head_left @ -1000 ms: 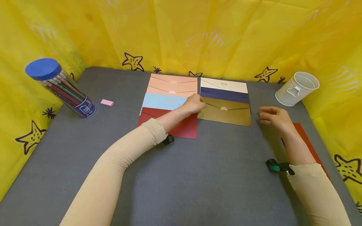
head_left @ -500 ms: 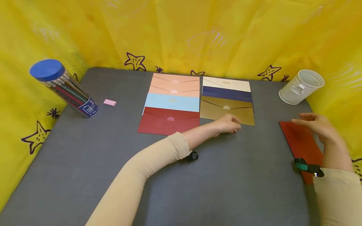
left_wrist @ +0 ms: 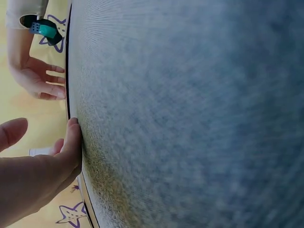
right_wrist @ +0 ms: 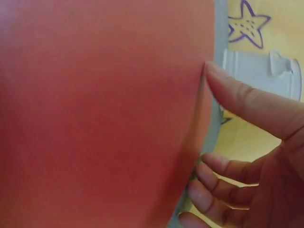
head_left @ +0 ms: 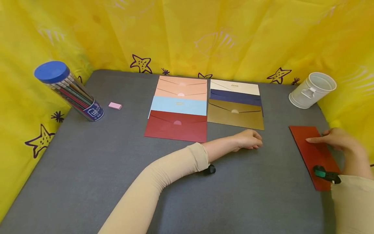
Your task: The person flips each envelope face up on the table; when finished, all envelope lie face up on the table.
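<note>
A red-orange envelope (head_left: 311,151) lies lengthwise at the table's right side. My right hand (head_left: 340,139) is at its right edge, thumb over the top face. In the right wrist view the thumb (right_wrist: 228,85) is at the red surface (right_wrist: 104,104), and the other fingers (right_wrist: 213,183) are loosely bent beside the edge. Whether they touch or reach under it, I cannot tell. My left hand (head_left: 248,139) is low over the grey table in front of the gold envelope (head_left: 233,118), fingers loosely bent and holding nothing; the left wrist view shows its fingertips (left_wrist: 72,137) at the tabletop.
Left of the gold envelope lie a dark red (head_left: 175,130), a light blue (head_left: 178,105) and peach envelopes (head_left: 181,87), overlapping. Behind it are navy (head_left: 233,95) and cream ones (head_left: 233,86). A white metal pot (head_left: 305,92), a pink eraser (head_left: 115,106) and a pencil tub (head_left: 79,94) stand around.
My left hand has moved right and toward me, away from the envelope rows. The right hand has gone right, over to the red-orange envelope, and its thumb has come down over it.
</note>
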A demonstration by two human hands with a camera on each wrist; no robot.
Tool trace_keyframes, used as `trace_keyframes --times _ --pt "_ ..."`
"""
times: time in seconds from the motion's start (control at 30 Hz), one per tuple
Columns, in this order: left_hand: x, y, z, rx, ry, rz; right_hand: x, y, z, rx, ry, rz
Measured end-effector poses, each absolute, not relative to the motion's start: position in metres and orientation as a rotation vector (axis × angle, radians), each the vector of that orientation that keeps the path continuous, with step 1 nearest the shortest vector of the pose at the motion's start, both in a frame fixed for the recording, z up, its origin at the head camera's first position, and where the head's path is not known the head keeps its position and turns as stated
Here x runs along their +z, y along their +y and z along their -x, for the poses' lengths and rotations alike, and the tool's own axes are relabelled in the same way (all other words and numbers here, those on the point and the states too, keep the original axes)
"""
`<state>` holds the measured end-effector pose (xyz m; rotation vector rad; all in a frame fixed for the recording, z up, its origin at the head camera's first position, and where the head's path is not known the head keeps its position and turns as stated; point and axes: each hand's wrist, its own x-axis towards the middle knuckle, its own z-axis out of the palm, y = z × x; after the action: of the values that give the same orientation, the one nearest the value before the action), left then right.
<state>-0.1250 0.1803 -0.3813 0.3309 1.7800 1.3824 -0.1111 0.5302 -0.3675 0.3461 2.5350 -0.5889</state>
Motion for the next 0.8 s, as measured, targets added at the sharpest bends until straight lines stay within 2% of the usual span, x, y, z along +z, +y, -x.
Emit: trace_keyframes --times 0.23,0.43,0.8 --pt "-0.383 0.178 0.122 1.219 1.963 -0.501 -0.369 0.518 0.113 -0.475 2.609 -0.208" --pt "-0.383 0.177 0.119 1.194 2.045 -0.596 -0.372 0.508 0.117 -0.647 2.695 -0.164" --pt "-0.382 0.178 0.120 1.410 1.961 -0.421 -0.359 0.475 0.122 -1.074 2.708 -0.097"
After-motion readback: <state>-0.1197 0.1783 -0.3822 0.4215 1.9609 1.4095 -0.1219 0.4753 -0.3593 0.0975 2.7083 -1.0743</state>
